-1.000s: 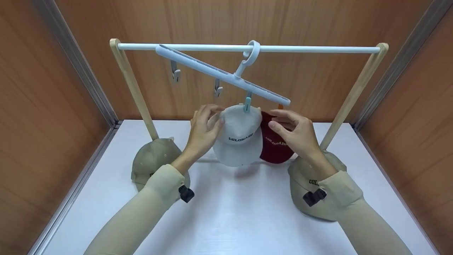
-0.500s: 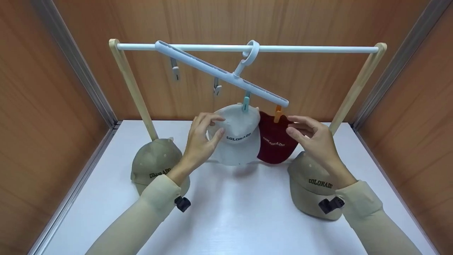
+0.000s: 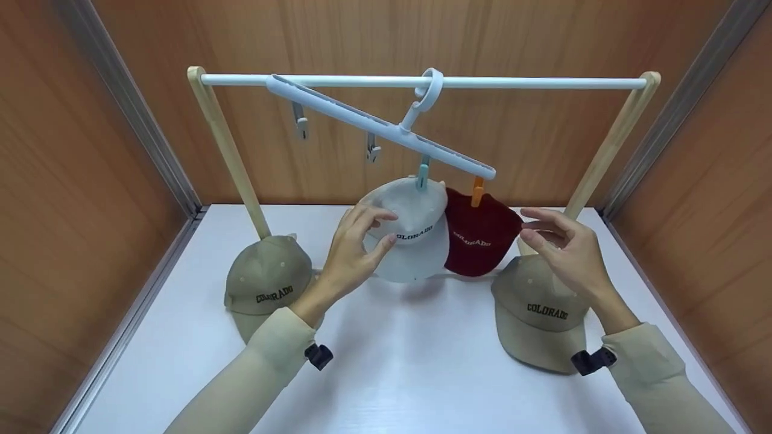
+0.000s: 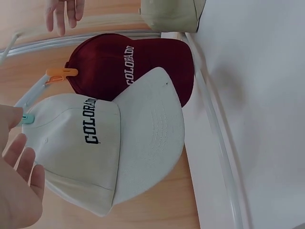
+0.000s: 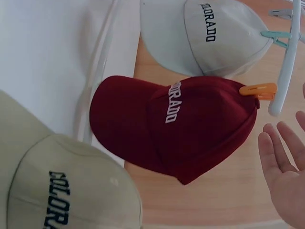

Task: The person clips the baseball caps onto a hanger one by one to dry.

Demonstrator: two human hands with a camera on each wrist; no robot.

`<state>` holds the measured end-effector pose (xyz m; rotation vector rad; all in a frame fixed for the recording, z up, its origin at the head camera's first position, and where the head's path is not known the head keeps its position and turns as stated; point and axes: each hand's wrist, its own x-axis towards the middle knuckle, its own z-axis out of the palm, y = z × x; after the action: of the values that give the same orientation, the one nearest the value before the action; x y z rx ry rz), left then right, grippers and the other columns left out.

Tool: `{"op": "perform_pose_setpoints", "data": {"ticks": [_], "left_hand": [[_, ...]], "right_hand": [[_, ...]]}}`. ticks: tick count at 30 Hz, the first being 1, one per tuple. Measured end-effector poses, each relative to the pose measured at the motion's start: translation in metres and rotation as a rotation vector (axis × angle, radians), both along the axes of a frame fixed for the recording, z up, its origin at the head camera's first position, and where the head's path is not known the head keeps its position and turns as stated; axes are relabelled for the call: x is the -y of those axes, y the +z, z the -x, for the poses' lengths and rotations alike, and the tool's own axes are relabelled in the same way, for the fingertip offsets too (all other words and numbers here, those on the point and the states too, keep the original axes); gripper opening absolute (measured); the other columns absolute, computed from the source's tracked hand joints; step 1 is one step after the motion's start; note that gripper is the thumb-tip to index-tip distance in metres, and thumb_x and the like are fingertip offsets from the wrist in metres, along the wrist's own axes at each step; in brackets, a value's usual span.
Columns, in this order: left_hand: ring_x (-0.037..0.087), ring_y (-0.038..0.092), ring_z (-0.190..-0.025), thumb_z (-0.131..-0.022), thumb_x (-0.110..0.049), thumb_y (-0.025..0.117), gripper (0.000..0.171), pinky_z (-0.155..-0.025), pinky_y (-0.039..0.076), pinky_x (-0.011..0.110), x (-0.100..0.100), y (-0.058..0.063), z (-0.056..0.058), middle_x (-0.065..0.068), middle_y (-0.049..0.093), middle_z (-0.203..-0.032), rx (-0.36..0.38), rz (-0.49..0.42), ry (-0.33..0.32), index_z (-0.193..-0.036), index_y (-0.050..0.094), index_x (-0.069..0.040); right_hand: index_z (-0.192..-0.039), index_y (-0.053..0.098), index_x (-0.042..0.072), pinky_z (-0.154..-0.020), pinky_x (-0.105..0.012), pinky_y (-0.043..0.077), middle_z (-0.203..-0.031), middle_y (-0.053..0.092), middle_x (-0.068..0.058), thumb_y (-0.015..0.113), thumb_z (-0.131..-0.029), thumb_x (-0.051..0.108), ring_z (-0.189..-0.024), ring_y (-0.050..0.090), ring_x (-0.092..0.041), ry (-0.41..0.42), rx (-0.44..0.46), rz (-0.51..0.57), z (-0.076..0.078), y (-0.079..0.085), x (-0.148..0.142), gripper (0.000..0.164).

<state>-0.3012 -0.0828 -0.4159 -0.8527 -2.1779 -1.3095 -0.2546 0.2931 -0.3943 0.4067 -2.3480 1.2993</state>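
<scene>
A white cap (image 3: 410, 259) lettered COLORADO hangs by a teal clip (image 3: 423, 176) from the light-blue hanger (image 3: 362, 120), which tilts down to the right. Beside it, an orange clip (image 3: 477, 191) holds a dark red cap (image 3: 482, 235). My left hand (image 3: 353, 253) is in front of the white cap's left side, fingers loosely bent, with nothing in it. In the left wrist view its fingers stand apart from the cap's crown. To the right of the red cap my right hand (image 3: 573, 250) hovers with relaxed fingers, holding nothing.
Two grey clips (image 3: 301, 125) hang unused on the hanger's left half. A white rail (image 3: 543, 83) on wooden legs bears the hanger. Khaki caps lie by both legs: one left (image 3: 265, 274), one right (image 3: 540, 301). Wood-grain walls (image 3: 72, 150) enclose the white table (image 3: 410, 374).
My right hand has moved right and down, away from the red cap, uncovering it and the orange clip. My left hand has lowered slightly from the white cap's upper edge. The hanger sways slightly.
</scene>
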Motion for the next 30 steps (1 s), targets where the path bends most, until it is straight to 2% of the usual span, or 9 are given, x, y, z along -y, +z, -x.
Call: {"op": "perform_pose_setpoints", "data": {"ticks": [3, 7, 14, 18, 26, 30], "left_hand": [[0.021, 0.058, -0.119, -0.097, -0.011, 0.079, 0.035, -0.105, 0.053, 0.043, -0.004, -0.002, -0.002, 0.003, 0.064, -0.129, -0.003, 0.005, -0.013, -0.13, 0.068, -0.014], [0.02, 0.059, -0.12, -0.097, -0.015, 0.079, 0.037, -0.107, 0.052, 0.042, -0.01, -0.003, -0.005, 0.001, 0.065, -0.129, 0.001, 0.022, -0.044, -0.132, 0.067, -0.015], [0.023, 0.06, -0.125, -0.099, -0.019, 0.078, 0.038, -0.108, 0.051, 0.039, -0.023, -0.01, -0.011, 0.001, 0.066, -0.131, 0.009, 0.068, -0.089, -0.134, 0.066, -0.014], [0.02, 0.057, -0.127, -0.099, -0.022, 0.078, 0.039, -0.109, 0.05, 0.04, -0.032, -0.013, -0.014, 0.0, 0.066, -0.133, 0.021, 0.091, -0.098, -0.135, 0.066, -0.015], [0.018, 0.055, -0.131, -0.097, -0.021, 0.081, 0.043, -0.114, 0.045, 0.04, -0.048, -0.017, -0.016, -0.002, 0.065, -0.139, -0.013, 0.115, -0.142, -0.138, 0.066, -0.015], [0.017, 0.054, -0.134, -0.097, -0.023, 0.08, 0.045, -0.117, 0.044, 0.04, -0.052, -0.021, -0.017, -0.002, 0.064, -0.142, 0.006, 0.133, -0.145, -0.139, 0.066, -0.017]], "right_hand": [[-0.141, 0.067, 0.01, -0.097, -0.012, 0.052, -0.131, 0.072, -0.005, 0.072, -0.104, 0.016, -0.112, 0.069, -0.002, -0.022, -0.006, -0.024, -0.002, -0.004, -0.009, 0.038], [-0.141, 0.067, 0.009, -0.098, -0.011, 0.051, -0.134, 0.071, -0.002, 0.07, -0.104, 0.014, -0.113, 0.069, -0.002, -0.041, -0.02, -0.033, -0.004, -0.009, -0.021, 0.037], [-0.142, 0.066, 0.007, -0.099, -0.01, 0.049, -0.136, 0.069, -0.01, 0.071, -0.104, 0.013, -0.114, 0.067, -0.002, -0.06, -0.012, -0.031, -0.005, -0.016, -0.037, 0.039], [-0.144, 0.064, 0.007, -0.099, -0.008, 0.048, -0.138, 0.068, -0.016, 0.072, -0.103, 0.013, -0.115, 0.066, -0.001, -0.079, -0.013, -0.048, -0.006, -0.022, -0.045, 0.042], [-0.146, 0.061, 0.005, -0.1, -0.007, 0.046, -0.142, 0.064, -0.018, 0.075, -0.101, 0.012, -0.118, 0.063, 0.001, -0.138, 0.003, -0.074, -0.008, -0.044, -0.071, 0.048], [-0.148, 0.059, 0.005, -0.1, -0.006, 0.045, -0.143, 0.063, -0.018, 0.076, -0.101, 0.015, -0.119, 0.06, 0.003, -0.166, 0.023, -0.092, -0.006, -0.055, -0.081, 0.051]]}}
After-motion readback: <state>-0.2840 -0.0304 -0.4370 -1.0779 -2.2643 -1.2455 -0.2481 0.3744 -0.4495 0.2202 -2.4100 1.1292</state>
